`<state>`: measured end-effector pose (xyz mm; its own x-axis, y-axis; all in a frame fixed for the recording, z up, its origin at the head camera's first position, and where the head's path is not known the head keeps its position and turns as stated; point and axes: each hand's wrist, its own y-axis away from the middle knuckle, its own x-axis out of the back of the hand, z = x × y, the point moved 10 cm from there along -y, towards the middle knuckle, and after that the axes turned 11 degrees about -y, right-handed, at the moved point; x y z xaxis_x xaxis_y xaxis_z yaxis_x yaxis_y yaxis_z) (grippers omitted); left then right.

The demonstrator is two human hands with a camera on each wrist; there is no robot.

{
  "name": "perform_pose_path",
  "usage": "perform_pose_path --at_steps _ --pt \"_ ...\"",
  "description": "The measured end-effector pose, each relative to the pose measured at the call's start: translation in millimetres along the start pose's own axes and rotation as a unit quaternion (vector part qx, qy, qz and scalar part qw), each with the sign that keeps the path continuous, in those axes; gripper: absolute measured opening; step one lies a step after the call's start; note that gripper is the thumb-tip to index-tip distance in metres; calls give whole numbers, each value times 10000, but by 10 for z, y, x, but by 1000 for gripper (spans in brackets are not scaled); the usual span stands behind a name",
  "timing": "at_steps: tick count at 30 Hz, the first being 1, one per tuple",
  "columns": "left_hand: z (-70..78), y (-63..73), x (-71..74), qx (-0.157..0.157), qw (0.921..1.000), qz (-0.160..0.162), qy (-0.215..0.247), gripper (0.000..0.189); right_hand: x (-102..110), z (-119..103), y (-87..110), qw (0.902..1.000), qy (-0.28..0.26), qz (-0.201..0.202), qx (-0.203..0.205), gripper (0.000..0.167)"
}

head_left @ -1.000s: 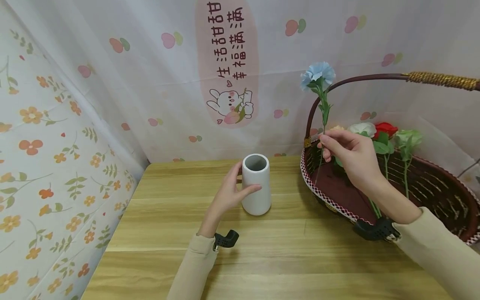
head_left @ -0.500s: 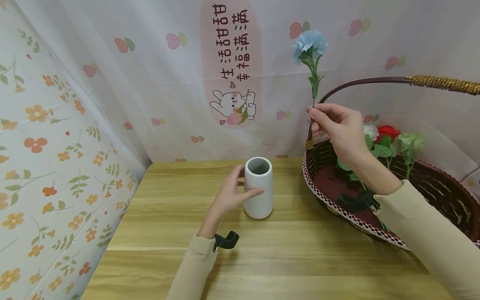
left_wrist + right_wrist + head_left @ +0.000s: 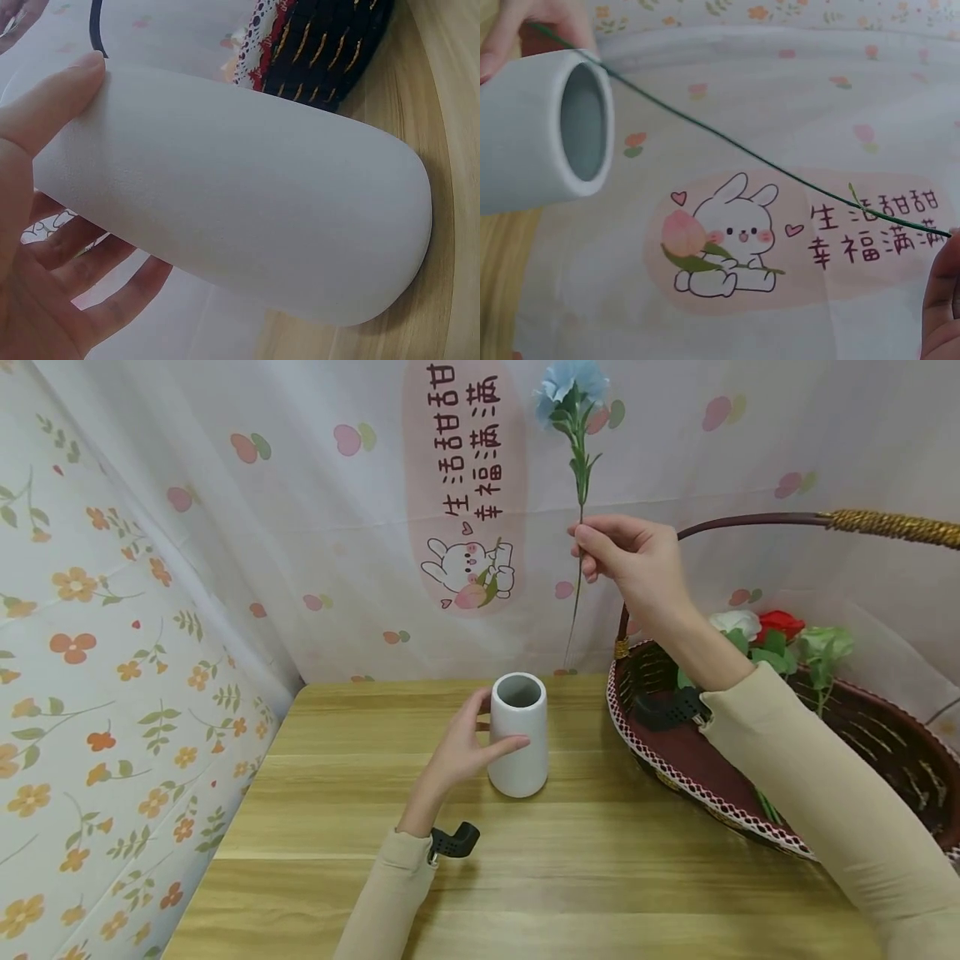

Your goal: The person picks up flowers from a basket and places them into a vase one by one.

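A white vase (image 3: 519, 764) stands upright on the table, its opening facing up. My left hand (image 3: 461, 750) holds it from the left side; in the left wrist view the thumb (image 3: 64, 94) lies along one side and the fingers curl round the other. Up against the curtain, my right hand (image 3: 637, 560) pinches the thin stem of a blue carnation (image 3: 573, 397). The bloom points up, and the stem's lower end hangs above and slightly right of the vase mouth, apart from it. In the right wrist view, the green stem (image 3: 742, 150) crosses in front of the vase.
To the right sits a dark woven basket (image 3: 885, 718) with a tall arched handle (image 3: 750, 518). Inside are a white flower (image 3: 737, 624), a red flower (image 3: 780, 624) and a pale green flower (image 3: 827, 643). A printed curtain (image 3: 330, 527) hangs behind the wooden table (image 3: 315, 827).
My right hand has lifted the blue carnation up and to the left, out of the basket area. The left hand keeps holding the vase in the same place.
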<state>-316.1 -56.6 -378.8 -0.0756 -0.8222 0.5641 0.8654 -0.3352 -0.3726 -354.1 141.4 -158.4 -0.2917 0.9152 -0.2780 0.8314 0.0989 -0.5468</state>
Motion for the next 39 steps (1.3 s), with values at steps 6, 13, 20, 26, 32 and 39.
perform_pose_path --at_steps 6,13,20,26,32,39 --pt "2 -6 4 -7 10000 -27 9 76 -169 47 -206 9998 -177 -33 -42 15" --pt "-15 -10 -10 96 9999 -86 42 75 -327 141 -322 9996 -91 -265 -7 12" --pt "-22 -9 -7 153 9998 -89 6 74 -401 293 -332 9990 47 -437 -85 10" --pt "-31 -6 -2 147 9999 -76 22 74 -489 465 -290 9963 429 -700 -264 14" --pt "-27 -6 -2 161 9998 -67 112 75 -557 584 -230 9931 450 -1026 -348 17" --pt "-19 -11 -11 234 9995 -78 195 75 -541 750 -132 9875 814 -1208 -596 13"
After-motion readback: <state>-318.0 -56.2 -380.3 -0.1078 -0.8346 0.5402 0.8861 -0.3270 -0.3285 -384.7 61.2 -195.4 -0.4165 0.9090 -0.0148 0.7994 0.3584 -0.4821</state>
